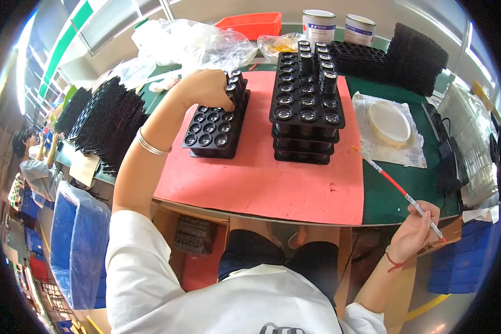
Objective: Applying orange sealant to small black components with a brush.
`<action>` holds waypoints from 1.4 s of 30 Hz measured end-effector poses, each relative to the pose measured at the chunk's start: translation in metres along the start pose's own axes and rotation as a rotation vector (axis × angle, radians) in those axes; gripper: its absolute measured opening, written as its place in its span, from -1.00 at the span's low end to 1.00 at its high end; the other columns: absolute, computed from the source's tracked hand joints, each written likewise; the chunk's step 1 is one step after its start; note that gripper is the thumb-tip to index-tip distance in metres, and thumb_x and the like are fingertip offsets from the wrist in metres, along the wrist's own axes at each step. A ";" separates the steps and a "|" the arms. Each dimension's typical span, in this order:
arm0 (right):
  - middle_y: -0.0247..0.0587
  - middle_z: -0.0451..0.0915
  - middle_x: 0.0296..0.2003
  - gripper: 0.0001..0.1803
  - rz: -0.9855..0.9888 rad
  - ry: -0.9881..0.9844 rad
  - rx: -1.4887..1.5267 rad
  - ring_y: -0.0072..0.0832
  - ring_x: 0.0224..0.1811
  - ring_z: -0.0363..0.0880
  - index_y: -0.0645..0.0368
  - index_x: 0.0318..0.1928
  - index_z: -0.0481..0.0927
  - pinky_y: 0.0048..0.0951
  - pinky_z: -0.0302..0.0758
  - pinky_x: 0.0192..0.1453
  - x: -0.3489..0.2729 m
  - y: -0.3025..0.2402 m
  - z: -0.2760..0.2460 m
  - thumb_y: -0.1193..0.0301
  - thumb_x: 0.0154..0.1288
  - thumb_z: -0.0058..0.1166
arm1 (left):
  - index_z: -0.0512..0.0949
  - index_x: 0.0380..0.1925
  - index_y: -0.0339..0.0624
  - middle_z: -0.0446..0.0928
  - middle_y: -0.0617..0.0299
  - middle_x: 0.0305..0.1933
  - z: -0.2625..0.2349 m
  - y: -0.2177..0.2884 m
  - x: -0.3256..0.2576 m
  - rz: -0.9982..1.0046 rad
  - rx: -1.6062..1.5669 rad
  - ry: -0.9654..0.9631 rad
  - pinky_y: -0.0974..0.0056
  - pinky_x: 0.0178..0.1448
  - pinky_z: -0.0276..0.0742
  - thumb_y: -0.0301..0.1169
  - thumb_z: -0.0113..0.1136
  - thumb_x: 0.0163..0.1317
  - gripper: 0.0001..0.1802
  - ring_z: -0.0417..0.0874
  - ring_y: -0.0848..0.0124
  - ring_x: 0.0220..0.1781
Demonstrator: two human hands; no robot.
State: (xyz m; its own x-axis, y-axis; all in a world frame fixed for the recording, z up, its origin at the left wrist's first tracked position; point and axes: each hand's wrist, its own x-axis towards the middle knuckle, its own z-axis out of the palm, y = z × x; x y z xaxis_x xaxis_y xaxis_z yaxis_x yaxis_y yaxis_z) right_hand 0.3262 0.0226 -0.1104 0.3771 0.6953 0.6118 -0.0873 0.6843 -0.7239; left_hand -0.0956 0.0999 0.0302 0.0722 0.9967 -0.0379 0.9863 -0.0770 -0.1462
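Pink matting (261,195) lies under your work on the green surface (384,207), and your left hand (205,89) reaches over the smaller black tray (211,153) on its left part. That hand is curled with the palm down, its thumb side touching a black cylinder (231,97) near the tray's far right corner; the other fingertips are hidden, so I cannot tell whether you have it gripped. Nearer you, round glossy-topped pieces (207,127) sit in the tray's pockets. Your right hand (416,227), low at the right beyond the mat, is closed around a slender red-and-white stick (392,181), thumb and fingers pinching it toward its lower end, while its orange-brown tip points up and left, above the mat's right edge. Just left of that tip stands the taller stack of black trays (306,132), well apart from your left hand, its top level filled with similar pieces and several upright cylinders (328,83) on the far part. To the right of the mat, a round pale dish (396,143) rests on a white sheet (417,160), near the stick but not touching it.
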 end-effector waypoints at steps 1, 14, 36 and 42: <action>-0.15 0.38 -0.43 -0.77 0.000 -0.002 0.001 -0.47 -0.39 0.34 0.29 -0.36 0.38 -0.48 0.31 -0.25 0.000 0.000 0.000 0.37 0.28 -0.26 | 0.56 -0.68 -0.32 0.47 -0.03 -0.66 -0.002 0.003 0.001 -0.039 0.018 -0.022 0.15 -0.40 0.42 -0.04 0.26 -0.27 -0.53 0.52 0.14 -0.57; -0.10 0.41 -0.44 -0.80 0.001 0.029 0.054 -0.44 -0.42 0.35 0.29 -0.36 0.37 -0.49 0.32 -0.27 -0.001 -0.001 -0.004 0.38 0.24 -0.20 | 0.59 -0.42 -0.28 0.55 0.05 -0.47 -0.038 0.072 0.024 0.019 -0.217 0.555 0.24 -0.24 0.44 0.03 0.22 -0.09 -0.48 0.57 0.25 -0.39; -0.23 0.50 -0.43 -0.84 -0.263 -0.121 -0.665 -0.52 -0.34 0.46 0.30 -0.32 0.47 -0.55 0.37 -0.20 0.062 -0.013 0.005 0.46 0.29 -0.12 | 0.49 -0.43 -0.18 0.54 0.21 -0.42 0.046 0.141 -0.070 0.850 -0.557 0.620 0.31 -0.37 0.52 -0.53 0.28 -0.37 -0.65 0.56 0.32 -0.44; -0.13 0.51 -0.44 -0.89 -0.367 -0.248 -0.775 -0.33 -0.39 0.48 0.29 -0.36 0.48 -0.47 0.39 -0.26 0.064 -0.016 0.019 0.49 0.23 -0.07 | 0.52 -0.37 -0.16 0.53 0.20 -0.46 0.060 0.137 -0.071 0.670 -0.832 0.420 0.32 -0.38 0.51 -0.48 0.29 -0.21 -0.71 0.56 0.33 -0.46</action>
State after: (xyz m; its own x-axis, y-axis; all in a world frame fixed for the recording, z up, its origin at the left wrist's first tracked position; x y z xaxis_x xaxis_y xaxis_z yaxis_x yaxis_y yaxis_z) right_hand 0.3340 0.0606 -0.0530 0.0404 0.5509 0.8336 0.6817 0.5947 -0.4261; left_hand 0.0255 0.0170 -0.0464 0.5096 0.7044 0.4942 0.5124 -0.7098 0.4833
